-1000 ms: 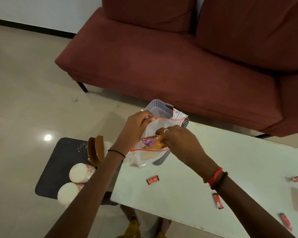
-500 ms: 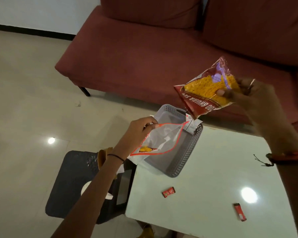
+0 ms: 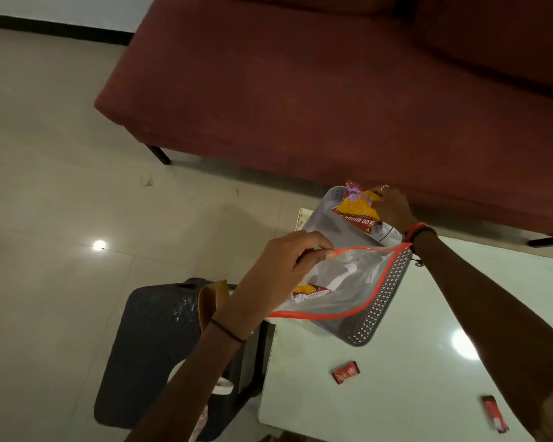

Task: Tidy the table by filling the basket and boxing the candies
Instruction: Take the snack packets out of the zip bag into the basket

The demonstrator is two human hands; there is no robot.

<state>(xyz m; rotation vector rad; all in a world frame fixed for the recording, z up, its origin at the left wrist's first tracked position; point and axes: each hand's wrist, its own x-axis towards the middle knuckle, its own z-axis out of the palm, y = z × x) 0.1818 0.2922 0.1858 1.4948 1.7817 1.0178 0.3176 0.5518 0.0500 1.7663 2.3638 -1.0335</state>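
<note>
Presently the snack packet (image 3: 357,212) is pinched at its upper edge by the right hand (image 3: 394,209), fingers curled onto the wrapper. It is held over the far end of the grey basket (image 3: 384,301); whether it touches the basket floor cannot be told. The red-edged mouth of a clear zip bag (image 3: 348,282) is pinched between thumb and fingers of the left hand (image 3: 284,266), and the bag is held spread above the near half of the basket. A second packet (image 3: 310,292) is seen through the bag near its lower corner. The basket is set at the corner of the white bench (image 3: 396,403), where a red candy (image 3: 346,372) lies near the basket and a second candy (image 3: 494,413) lies toward the front edge.

For the step to be done well, the packet should probably be laid flat against the basket's far wall before it is released, so that room is spared for the rest. The bag should be held level so that nothing is spilled.

The basket floor is largely screened by bag and packet. No box for the candies is shown. The items on the dark stool (image 3: 147,346) beside the bench are mostly covered by the left forearm and cannot be identified.
</note>
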